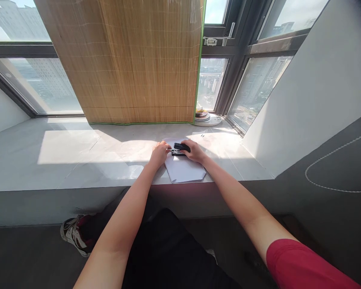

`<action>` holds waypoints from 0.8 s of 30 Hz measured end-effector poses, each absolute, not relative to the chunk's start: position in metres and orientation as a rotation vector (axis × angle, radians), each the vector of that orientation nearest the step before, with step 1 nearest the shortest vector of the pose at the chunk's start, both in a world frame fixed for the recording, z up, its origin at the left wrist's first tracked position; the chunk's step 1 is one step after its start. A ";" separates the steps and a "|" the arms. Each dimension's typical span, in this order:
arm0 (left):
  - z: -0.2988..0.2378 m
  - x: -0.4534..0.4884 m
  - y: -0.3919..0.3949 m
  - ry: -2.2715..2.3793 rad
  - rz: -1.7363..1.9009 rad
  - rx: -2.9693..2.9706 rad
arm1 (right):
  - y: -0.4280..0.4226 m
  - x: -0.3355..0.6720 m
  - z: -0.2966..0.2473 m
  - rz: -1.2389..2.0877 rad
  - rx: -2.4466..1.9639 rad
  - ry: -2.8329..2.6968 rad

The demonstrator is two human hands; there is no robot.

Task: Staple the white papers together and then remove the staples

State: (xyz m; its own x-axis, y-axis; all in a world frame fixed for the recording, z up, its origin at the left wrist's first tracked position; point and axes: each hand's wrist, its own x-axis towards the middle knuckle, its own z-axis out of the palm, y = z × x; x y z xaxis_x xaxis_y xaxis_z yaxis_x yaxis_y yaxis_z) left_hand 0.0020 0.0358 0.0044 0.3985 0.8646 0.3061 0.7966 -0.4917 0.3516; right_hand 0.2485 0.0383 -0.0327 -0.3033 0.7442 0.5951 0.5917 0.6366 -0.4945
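A black stapler (pixel 182 147) rests over white sheets of paper (pixel 185 170) on the windowsill. Its upper part looks lifted off the base, leaving a gap at the left end. My right hand (pixel 195 151) is closed round the stapler's right end. At its left end, my left hand (pixel 160 153) has its fingers pinched together, close to the gap. Whatever those fingers hold, if anything, is too small to make out.
The pale stone windowsill (pixel 87 160) ends at a front edge above my legs. Behind it hangs a bamboo mat (pixel 138 60), with stacked plates (pixel 206 119) by its lower right corner. A beaded cord (pixel 319 162) loops at the right wall.
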 end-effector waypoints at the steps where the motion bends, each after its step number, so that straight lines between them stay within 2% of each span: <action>1: 0.005 0.002 0.035 1.497 0.679 2.498 | 0.038 0.249 -0.033 0.228 -1.044 -2.012; 13: 0.005 -0.013 0.038 1.498 0.703 2.382 | 0.038 0.249 -0.032 0.246 -1.055 -2.012; 19: 0.009 -0.027 0.033 1.472 0.933 1.952 | 0.036 0.248 -0.030 0.245 -1.070 -2.006; 24: 0.007 -0.012 0.028 1.217 0.927 1.704 | 0.033 0.245 -0.028 0.251 -1.057 -2.026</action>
